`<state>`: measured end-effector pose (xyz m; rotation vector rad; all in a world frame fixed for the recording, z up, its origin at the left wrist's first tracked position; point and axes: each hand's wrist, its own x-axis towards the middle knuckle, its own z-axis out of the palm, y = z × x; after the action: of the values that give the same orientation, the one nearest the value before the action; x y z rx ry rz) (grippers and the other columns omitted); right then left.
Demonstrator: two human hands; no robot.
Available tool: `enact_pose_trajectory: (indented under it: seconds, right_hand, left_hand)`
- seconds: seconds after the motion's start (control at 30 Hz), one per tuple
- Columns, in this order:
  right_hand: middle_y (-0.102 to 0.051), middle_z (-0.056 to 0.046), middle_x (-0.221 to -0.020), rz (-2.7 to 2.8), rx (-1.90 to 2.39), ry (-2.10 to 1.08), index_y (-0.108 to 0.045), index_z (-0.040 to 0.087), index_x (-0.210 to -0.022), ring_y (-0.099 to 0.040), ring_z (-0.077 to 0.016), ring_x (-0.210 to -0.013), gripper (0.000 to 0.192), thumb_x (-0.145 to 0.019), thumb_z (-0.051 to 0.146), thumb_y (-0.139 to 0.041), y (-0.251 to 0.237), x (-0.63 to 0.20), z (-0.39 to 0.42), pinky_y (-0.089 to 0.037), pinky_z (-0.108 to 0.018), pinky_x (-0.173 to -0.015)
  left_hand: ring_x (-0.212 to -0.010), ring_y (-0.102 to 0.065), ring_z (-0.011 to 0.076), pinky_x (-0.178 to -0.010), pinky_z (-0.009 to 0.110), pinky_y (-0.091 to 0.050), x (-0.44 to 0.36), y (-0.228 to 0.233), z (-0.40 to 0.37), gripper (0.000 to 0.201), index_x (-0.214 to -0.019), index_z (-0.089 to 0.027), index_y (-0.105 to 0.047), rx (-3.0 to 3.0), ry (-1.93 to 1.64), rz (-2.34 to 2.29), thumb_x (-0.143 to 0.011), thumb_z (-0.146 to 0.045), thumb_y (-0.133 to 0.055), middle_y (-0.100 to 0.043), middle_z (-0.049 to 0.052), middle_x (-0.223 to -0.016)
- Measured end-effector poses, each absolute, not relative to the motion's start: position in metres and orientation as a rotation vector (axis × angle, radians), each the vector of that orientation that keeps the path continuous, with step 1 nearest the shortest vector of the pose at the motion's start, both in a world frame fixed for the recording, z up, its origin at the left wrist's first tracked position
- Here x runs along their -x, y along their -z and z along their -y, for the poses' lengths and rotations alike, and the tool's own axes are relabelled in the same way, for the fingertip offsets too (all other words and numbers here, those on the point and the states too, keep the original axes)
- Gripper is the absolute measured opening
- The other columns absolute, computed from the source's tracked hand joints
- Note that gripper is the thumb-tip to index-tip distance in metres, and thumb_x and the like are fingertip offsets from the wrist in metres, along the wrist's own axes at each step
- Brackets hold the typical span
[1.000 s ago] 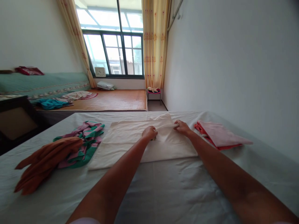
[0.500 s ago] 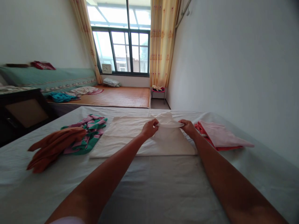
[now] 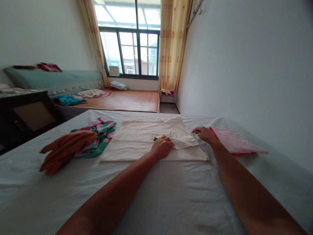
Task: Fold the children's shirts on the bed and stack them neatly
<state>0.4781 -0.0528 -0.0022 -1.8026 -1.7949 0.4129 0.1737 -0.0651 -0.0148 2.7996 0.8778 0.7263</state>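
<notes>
Nearest, only bare white bed sheet and two forearms reaching forward across it. Further on, left hand lying knuckles-up on the cream T-shirt, grip pressed together on a fold of its cloth; right hand at the shirt's right edge, grip pinching the other end of that fold. Shirt spread flat across the middle of the bed, right part doubled over toward the centre, a small printed patch showing beside the left hand. Judged from this: one side fold in hand, left side not yet folded in, final halving not yet done. Left of the shirt, unfolded orange garment and green-pink garment in a loose heap. Right of it, touching the right wrist, folded pink garment. Beyond, a mat-covered platform and window.
</notes>
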Motion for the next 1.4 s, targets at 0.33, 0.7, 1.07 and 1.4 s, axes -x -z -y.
enact_pose_trajectory:
  seconds: [0.33,0.7,1.07,1.4]
  right_hand:
    - [-0.069,-0.007,-0.09,2.053,1.854,-0.138,-0.068,0.016,-0.084,-0.061,-0.0193,-0.086,0.015,-0.078,0.027,-0.059,0.012,-0.456,0.048,-0.043,-0.025,-0.075]
    - [-0.069,-0.01,-0.098,1.793,1.904,0.226,-0.065,0.019,-0.096,-0.059,-0.0214,-0.093,0.02,-0.09,0.029,-0.048,0.004,-0.434,0.051,-0.041,-0.029,-0.08]
    - [-0.068,-0.004,-0.079,2.218,1.726,-0.251,-0.065,0.017,-0.083,-0.059,-0.0142,-0.07,0.009,-0.078,0.022,-0.058,0.016,-0.408,0.054,-0.041,-0.022,-0.063]
    - [-0.066,-0.002,-0.076,2.255,1.575,-0.165,-0.061,0.02,-0.082,-0.057,-0.0134,-0.067,0.012,-0.083,0.029,-0.053,0.015,-0.393,0.057,-0.039,-0.023,-0.063]
  left_hand:
    - [-0.098,-0.053,0.0199,-0.084,0.032,-0.044,-0.171,0.009,0.07,0.023,-0.093,-0.028,-0.072,-2.878,-0.718,-0.833,-0.082,-0.018,-0.054,-0.067,0.001,-0.096]
    - [-0.112,-0.05,0.0205,-0.098,0.034,-0.041,-0.176,0.009,0.073,0.033,-0.115,-0.021,-0.062,-2.796,-0.959,-1.074,-0.089,-0.02,-0.042,-0.062,0.005,-0.118]
    - [-0.138,-0.028,0.0239,-0.113,0.043,-0.023,-0.178,0.032,0.072,0.058,-0.139,-0.019,-0.038,-2.855,-0.336,-1.06,-0.094,-0.052,-0.025,-0.036,0.008,-0.148]
    - [-0.14,-0.022,0.0246,-0.114,0.043,-0.019,-0.174,0.032,0.073,0.067,-0.144,-0.016,-0.031,-2.811,-0.328,-1.063,-0.093,-0.057,-0.019,-0.03,0.01,-0.151]
